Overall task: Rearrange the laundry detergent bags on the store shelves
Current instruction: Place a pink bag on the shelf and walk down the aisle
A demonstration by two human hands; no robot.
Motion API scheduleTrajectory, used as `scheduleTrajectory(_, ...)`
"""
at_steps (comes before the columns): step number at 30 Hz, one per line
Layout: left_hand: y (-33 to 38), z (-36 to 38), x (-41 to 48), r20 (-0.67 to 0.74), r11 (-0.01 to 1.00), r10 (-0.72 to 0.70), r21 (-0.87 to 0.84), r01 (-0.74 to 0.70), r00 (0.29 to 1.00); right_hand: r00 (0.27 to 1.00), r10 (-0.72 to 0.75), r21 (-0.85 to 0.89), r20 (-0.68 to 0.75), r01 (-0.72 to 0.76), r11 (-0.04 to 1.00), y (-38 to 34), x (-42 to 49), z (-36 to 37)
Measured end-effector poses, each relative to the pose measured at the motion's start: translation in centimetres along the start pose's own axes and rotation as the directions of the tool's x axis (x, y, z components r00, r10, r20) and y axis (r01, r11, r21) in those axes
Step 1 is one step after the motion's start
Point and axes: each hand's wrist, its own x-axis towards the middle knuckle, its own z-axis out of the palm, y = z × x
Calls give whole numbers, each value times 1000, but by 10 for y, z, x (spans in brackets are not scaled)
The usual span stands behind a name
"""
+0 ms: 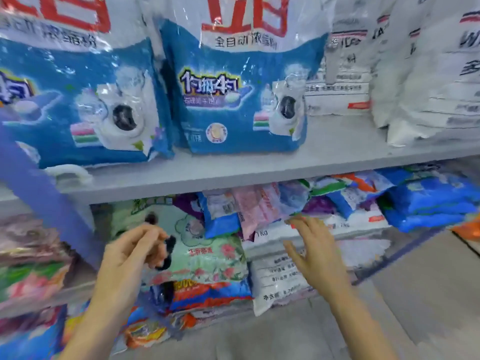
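Item: detergent bags [213, 255], piled beneath grey shelf [259, 175]. I judge them soft, slumping, weighty; grasp both sides. Right hand [317, 253] spread, empty, over white bag [275, 279]; left hand [130, 258] curls round dark object [167, 252].

two big blue bags [85, 100] [239, 100] on top; two hands [130, 258] [317, 253].

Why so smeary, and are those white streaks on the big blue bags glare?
Head view: motion blur, worst at the left edge; streaks on the blue bag look like glare off glossy plastic; the dark thing the left hand holds is unidentifiable.
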Motion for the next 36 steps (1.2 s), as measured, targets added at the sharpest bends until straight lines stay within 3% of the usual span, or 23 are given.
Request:
scheduleTrajectory(3, 4, 3, -17, -75, 998, 5, 56, -1, 997, 937, -308, -116, 167, 329, 937, 11, 45, 31)
scheduleTrajectory(5, 6, -2, -29, -101, 996, 11, 87, -3, 995, 881, -401, -204, 252, 454, 868, 14, 69, 47)
scheduleTrajectory(12, 9, -21, -62, -256, 992, 4, 123, 28, 967, 849, -478, -163, 226, 517, 840, 41, 101, 77)
scheduleTrajectory(15, 8, -27, -67, -284, 990, -10, 130, 48, 959, 875, -478, -120, 80, 484, 867, 49, 108, 70)
scheduleTrajectory(18, 10, -27, -70, -271, 992, -20, 116, 53, 962, 908, -410, -30, -84, 409, 912, 52, 109, 56)
scheduleTrajectory(23, 10, -24, -69, -196, 997, -49, 53, 60, 979, 953, -256, 277, -162, 293, 915, 43, 91, 24)
scheduleTrajectory(28, 6, -17, -61, -131, 999, -29, 41, 34, 991, 977, -90, 574, -192, 186, 798, 13, 69, -21)
scheduleTrajectory(31, 7, -11, -55, -30, 989, 14, 147, -9, 999, 976, 71, 705, -206, 97, 703, -8, 61, -39)
scheduleTrajectory(34, 9, -5, -50, 78, 967, 34, 249, -52, 996, 956, 265, 829, -126, -46, 558, -28, 51, -45)
scheduleTrajectory(36, 11, -1, -48, 158, 944, 29, 321, -79, 987, 949, 294, 825, -110, -78, 560, -48, 46, -53)
